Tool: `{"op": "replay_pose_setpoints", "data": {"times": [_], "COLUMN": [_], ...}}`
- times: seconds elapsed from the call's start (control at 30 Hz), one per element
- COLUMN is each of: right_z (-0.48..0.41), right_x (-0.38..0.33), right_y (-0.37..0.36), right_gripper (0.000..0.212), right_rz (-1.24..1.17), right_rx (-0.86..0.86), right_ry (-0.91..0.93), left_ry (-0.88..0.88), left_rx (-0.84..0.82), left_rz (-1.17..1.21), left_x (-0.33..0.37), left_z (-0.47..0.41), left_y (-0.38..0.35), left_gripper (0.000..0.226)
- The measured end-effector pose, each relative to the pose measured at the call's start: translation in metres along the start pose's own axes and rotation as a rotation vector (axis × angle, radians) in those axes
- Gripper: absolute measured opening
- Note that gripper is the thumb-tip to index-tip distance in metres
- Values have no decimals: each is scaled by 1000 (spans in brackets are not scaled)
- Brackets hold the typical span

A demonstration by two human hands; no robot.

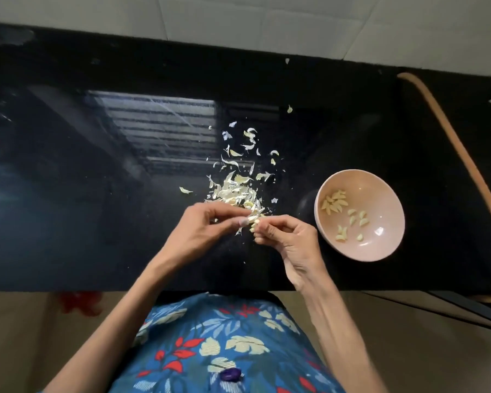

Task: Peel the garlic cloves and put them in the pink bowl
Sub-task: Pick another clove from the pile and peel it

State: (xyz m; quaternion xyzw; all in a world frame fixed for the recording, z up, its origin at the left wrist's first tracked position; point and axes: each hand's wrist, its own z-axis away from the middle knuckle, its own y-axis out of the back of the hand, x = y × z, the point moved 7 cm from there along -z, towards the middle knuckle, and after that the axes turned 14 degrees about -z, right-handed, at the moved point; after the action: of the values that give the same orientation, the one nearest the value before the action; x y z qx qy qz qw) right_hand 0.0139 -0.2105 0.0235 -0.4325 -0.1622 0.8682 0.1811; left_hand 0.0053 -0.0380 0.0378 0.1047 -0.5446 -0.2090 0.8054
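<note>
Garlic clove (pixel 255 226) held pinched between curled fingers (pixel 224 211) of left hand (pixel 203 229) and right hand (pixel 291 241), above bench (pixel 97 222). Pink bowl (pixel 380 194) located just right of fingers, nearer right hand. Clove long axis not discernible. Peel pile (pixel 236 191) beyond fingers.

A glossy black table (pixel 68 211) mirrors a bright slatted window (pixel 159 129) across its left half, pale square tiles (pixel 267 18) lie beyond its far edge, tan floor (pixel 26 350) shows below its near edge, and a curved brown strip (pixel 465 154) follows its right edge.
</note>
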Motion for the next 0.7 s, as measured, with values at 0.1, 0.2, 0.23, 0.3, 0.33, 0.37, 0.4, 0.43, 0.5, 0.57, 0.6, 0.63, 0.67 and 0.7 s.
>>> {"op": "replay_pose_setpoints", "data": {"times": [0.1,0.2,0.23,0.3,0.33,0.37,0.4,0.43,0.5,0.57,0.6,0.63,0.67,0.7], "right_z": [2,3,3,3,4,3,3,3,4,5,7,8,10,11], "right_x": [-13,-25,-28,-32,-34,-36,-37,-38,-41,-45,-48,-50,-52,-53], "right_y": [-13,-20,-21,-24,-25,-27,-29,-31,-34,-39,-42,-44,-47,-49], "right_gripper": [22,22,19,13,11,10,9,8,9,11,12,12,13,12], "right_rz": [-60,-28,-8,44,68,92,114,130,155,229,281,332,376,408], "right_rx": [-71,-102,-112,-131,-136,-139,-137,-133,-119,-118,-119,-121,-126,-128], "right_ry": [5,55,76,115,130,145,158,172,224,321,375,424,462,489], "left_ry": [-15,-9,-2,13,15,16,17,20,19,27,35,47,55,61], "left_rx": [13,84,83,69,62,55,52,51,60,91,109,122,129,130], "left_rz": [168,286,321,377,398,416,431,447,465,484,492,500,505,509], "left_x": [12,20,22,23,24,25,25,25,28,28,28,27,27,27], "left_z": [4,3,2,0,0,0,-1,-2,-2,-3,-4,-4,-4,-5], "left_y": [-7,-1,-1,-2,-2,-2,-2,-1,2,6,8,10,11,12], "left_gripper": [20,14,13,12,14,17,20,22,22,21,21,22,23,23]}}
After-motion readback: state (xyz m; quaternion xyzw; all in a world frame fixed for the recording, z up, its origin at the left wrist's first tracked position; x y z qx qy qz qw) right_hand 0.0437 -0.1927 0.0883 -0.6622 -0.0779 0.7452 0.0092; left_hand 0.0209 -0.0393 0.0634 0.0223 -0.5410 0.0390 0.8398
